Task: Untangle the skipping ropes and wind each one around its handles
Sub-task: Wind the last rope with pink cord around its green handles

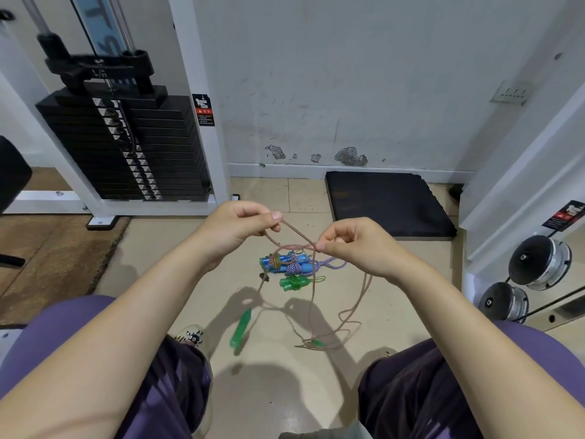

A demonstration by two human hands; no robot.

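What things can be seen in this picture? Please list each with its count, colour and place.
pink rope: one, pinkish-brown, held up between both hands, loops falling to the floor
green handle: one, translucent green, on the floor below the left hand
wound ropes: a bundle, blue and green handles with striped cord, on the floor beyond the hands
mat: one, black, on the floor by the wall
weight stack: one, black, in a white frame, far left
dumbbells: two ends visible, black and chrome, right
left hand: pinches the rope
right hand: pinches the rope
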